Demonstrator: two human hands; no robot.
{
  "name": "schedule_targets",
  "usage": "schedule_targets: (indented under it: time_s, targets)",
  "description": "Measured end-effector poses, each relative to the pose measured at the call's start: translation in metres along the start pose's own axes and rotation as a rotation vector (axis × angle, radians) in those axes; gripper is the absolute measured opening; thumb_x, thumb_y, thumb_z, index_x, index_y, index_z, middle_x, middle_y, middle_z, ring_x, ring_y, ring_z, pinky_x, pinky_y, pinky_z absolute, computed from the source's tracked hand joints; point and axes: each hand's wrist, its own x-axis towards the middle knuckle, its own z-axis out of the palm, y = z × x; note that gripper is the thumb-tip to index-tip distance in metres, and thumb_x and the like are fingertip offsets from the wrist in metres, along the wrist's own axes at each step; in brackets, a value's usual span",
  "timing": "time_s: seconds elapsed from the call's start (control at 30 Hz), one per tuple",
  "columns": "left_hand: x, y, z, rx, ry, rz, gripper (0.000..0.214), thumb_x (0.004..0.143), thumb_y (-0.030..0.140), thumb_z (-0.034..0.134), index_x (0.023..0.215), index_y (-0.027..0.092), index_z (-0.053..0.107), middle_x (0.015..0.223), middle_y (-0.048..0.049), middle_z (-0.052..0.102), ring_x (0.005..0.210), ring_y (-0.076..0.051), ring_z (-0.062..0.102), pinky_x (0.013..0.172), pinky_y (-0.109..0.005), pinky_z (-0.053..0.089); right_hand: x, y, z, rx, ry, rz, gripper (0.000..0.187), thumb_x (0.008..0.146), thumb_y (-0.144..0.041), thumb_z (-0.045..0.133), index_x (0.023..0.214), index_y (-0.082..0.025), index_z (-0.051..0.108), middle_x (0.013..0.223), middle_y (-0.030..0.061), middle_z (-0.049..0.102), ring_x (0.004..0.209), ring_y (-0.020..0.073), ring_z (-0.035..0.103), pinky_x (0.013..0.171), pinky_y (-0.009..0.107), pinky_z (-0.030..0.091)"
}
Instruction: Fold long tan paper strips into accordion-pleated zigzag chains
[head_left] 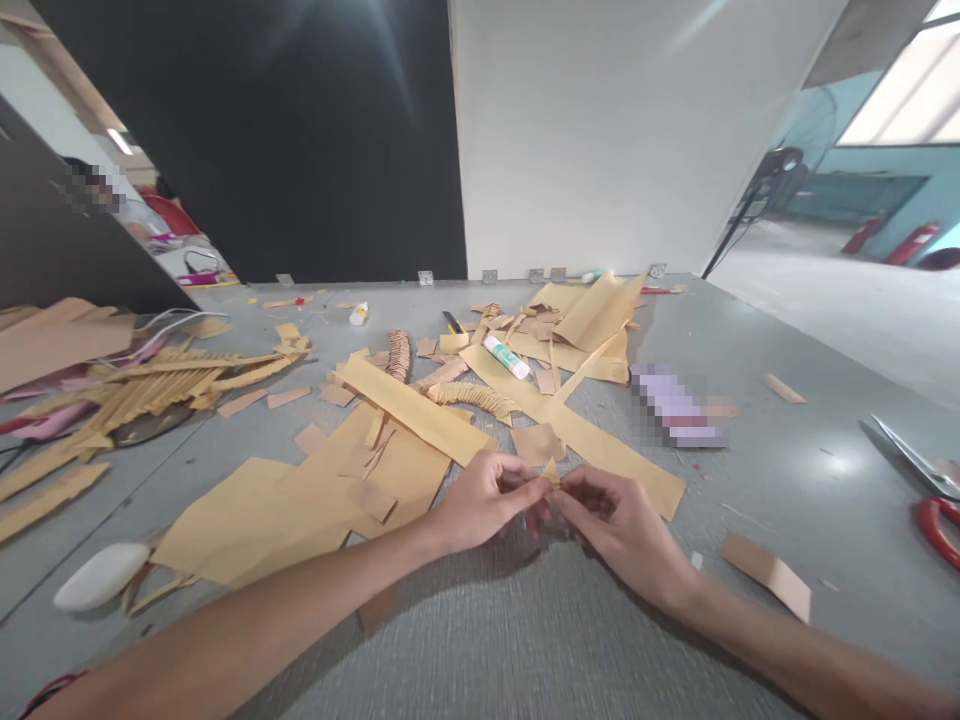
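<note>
My left hand [504, 497] and my right hand [611, 510] meet above the grey table, fingertips pinched on a small piece of yellow-brown paper [553, 470]. Its pointed top shows between the fingers; the rest is hidden by them. Just beyond lie a square brown paper scrap [538, 443] and a long yellow-brown paper strip [622, 455]. Folded accordion-like paper strips, one yellowish [480, 398] and one browner [399, 355], rest farther back. A glue stick [507, 358] lies on the paper behind my hands.
Red-handled scissors [937, 525] lie at the right edge, a blurred purple object [675, 405] nearer the middle. A white computer mouse [101, 577] sits at left by large paper sheets [247, 520]. A pleated paper construction [165, 385] is at far left. Black and white panels [585, 130] stand behind.
</note>
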Motion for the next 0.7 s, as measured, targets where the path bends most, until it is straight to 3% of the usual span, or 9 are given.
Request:
schedule_targets:
  time_s: [0.1,0.43,0.57,0.7]
  targets:
    - [0.0000,-0.0007,0.0001,0.020,0.013,-0.004,0.046,0.093,0.056,0.059,0.086,0.012,0.072,0.081,-0.0099,0.075,0.055,-0.013,0.065,0.039,-0.018,0.035,0.0012,0.0039,0.0007,0.037,0.028,0.047,0.027,0.094,-0.046,0.064,0.099,-0.020,0.065,0.074,0.0010,0.066,0.057,0.0130,0.053,0.051,0.025,0.045]
    - [-0.0020,-0.0011,-0.0001,0.137,0.046,0.015,0.051,0.095,0.059,0.053,0.091,0.013,0.077,0.067,-0.0072,0.072,0.044,-0.010,0.051,0.040,-0.020,0.034,0.0031,0.0020,-0.0022,-0.107,0.140,-0.073,0.021,0.094,-0.038,0.065,0.085,-0.020,0.070,0.083,0.0024,0.065,0.076,0.0171,0.062,0.067,0.027,0.050]
    - [-0.0016,-0.0025,0.0003,0.139,0.045,0.021,0.050,0.095,0.057,0.054,0.091,0.013,0.076,0.068,-0.0073,0.072,0.045,-0.010,0.053,0.041,-0.020,0.035,0.0031,0.0018,-0.0012,-0.102,0.148,-0.058,0.021,0.094,-0.037,0.065,0.084,-0.020,0.072,0.082,0.0022,0.067,0.076,0.0176,0.063,0.069,0.027,0.050]
    - [-0.0023,-0.0005,0.0016,0.115,0.044,0.014,0.046,0.096,0.055,0.054,0.096,0.014,0.074,0.082,-0.0098,0.075,0.060,-0.015,0.067,0.040,-0.019,0.036,0.0033,0.0021,-0.0014,-0.091,0.152,-0.041,0.022,0.094,-0.037,0.065,0.081,-0.020,0.071,0.078,0.0011,0.068,0.073,0.0164,0.062,0.066,0.026,0.048]
